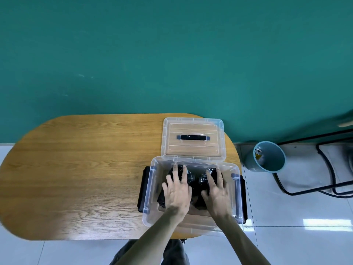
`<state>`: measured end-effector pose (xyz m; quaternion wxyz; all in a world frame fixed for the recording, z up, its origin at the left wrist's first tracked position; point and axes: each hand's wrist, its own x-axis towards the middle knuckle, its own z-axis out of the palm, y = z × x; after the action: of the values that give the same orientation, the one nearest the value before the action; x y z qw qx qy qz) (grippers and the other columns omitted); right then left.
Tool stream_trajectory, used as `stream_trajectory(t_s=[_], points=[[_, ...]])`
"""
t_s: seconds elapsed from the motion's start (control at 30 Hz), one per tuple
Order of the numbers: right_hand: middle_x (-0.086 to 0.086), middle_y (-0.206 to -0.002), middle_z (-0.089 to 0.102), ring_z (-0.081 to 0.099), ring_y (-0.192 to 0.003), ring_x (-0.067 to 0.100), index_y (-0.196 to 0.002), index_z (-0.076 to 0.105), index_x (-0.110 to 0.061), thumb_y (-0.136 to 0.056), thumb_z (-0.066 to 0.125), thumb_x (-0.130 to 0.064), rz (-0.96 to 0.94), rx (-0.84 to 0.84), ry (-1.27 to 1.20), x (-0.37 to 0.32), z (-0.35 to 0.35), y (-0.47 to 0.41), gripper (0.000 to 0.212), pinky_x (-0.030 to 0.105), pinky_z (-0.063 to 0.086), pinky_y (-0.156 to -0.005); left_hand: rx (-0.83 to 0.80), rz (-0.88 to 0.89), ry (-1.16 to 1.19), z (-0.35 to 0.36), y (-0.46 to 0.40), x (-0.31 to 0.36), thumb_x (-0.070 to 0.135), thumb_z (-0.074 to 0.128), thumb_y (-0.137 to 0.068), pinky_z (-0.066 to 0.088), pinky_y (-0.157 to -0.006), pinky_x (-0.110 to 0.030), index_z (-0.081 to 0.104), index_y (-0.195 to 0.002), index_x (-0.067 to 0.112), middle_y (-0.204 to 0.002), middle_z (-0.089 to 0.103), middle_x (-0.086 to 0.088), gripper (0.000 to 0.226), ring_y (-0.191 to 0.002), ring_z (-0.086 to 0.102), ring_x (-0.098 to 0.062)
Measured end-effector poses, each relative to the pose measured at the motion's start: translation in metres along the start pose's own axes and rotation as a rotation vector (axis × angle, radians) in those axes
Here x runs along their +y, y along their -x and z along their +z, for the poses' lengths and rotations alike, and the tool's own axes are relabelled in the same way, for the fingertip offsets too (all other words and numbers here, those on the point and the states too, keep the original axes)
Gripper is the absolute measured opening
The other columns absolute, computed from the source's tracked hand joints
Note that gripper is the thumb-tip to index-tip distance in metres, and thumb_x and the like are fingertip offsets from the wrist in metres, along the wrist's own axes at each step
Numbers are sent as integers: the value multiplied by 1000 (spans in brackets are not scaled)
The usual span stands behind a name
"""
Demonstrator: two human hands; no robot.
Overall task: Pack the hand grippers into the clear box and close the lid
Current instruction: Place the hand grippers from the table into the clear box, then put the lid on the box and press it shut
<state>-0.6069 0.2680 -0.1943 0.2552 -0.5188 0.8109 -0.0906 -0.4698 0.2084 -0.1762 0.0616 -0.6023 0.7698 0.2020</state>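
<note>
Head view: both hands reach into the open clear box (152, 188) on the wooden table (76, 169); the left hand (178, 192) and right hand (216, 196) lie with fingers straight and spread, pressing on the black hand grippers (193, 179) beneath them. Just beyond the fingertips, the lid (193, 138) lies flat on the table, touching the box's far rim. To the right of the right hand's fingers, well apart, a blue bin (269, 156) stands on the floor.

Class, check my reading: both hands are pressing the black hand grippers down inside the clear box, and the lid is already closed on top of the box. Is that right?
Not quite. The lid is not on the clear box: the head view shows it lying flat on the table just behind the open box. The rest holds: the left hand and right hand rest on the black hand grippers inside.
</note>
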Motion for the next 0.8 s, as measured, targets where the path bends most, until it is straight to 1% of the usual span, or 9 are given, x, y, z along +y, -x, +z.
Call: stream_trajectory(t_s=[0.13,0.23,0.33,0.43,0.47,0.53,0.63,0.73,0.8], points=[[13,-168,6,33,-139,44,-158,25,-27,-93,61,-26,19,-7,107,-3,2,0,74,56,43,-104,5,13,-21,0,0,-2,34,43,-102,38,-100,-45,9,-162,26,-166,13,-10,69,-126,38,-29],[17,-163,25,36,-141,46,-153,36,-24,-94,52,-40,33,78,204,-7,1,1,63,60,36,-111,-37,20,-73,-2,2,-2,45,26,-105,32,-109,-48,1,-162,26,-169,3,-10,65,-140,31,-33],[22,-156,38,39,-140,46,-149,43,-17,-96,34,-49,-1,164,277,-7,-2,4,63,60,36,-111,-38,17,-91,-10,5,-5,51,18,-106,27,-116,-49,6,-162,21,-169,5,-12,65,-150,21,-35],[23,-150,46,45,-134,47,-147,47,-14,-97,33,-49,-59,198,317,-14,-12,7,62,61,41,-106,-99,73,-166,-27,9,-9,53,8,-105,10,-123,-48,-5,-161,20,-169,-4,-10,66,-155,3,-30],[23,-148,48,47,-132,47,-145,49,-14,-97,34,-49,-68,196,326,-17,-15,7,62,61,43,-104,-108,96,-190,-33,10,-10,53,5,-104,7,-123,-47,-6,-161,19,-169,-4,-10,67,-156,0,-28],[23,-144,51,52,-128,47,-141,53,-13,-96,34,-49,-78,187,339,-24,-26,7,61,61,45,-101,-95,140,-227,-48,12,-11,53,4,-102,8,-123,-47,-3,-161,18,-169,4,-10,69,-155,7,-29],[24,-141,54,56,-120,47,-136,56,-12,-97,34,-48,-115,184,370,-34,-44,7,59,60,50,-94,-29,190,-310,-69,15,-11,50,9,-106,27,-115,-45,10,-161,14,-160,30,-14,65,-142,33,-29],[22,-141,55,59,-113,44,-135,58,-13,-97,32,-49,-141,189,425,-43,-66,9,58,55,51,-86,37,220,-365,-90,16,-10,47,11,-108,32,-109,-44,19,-158,11,-151,40,-14,62,-132,41,-30],[20,-134,59,61,-102,40,-133,59,-13,-98,30,-49,-156,204,457,-49,-79,10,58,52,52,-80,64,248,-368,-103,16,-8,45,12,-108,34,-108,-45,25,-155,11,-148,44,-14,60,-129,45,-30]])
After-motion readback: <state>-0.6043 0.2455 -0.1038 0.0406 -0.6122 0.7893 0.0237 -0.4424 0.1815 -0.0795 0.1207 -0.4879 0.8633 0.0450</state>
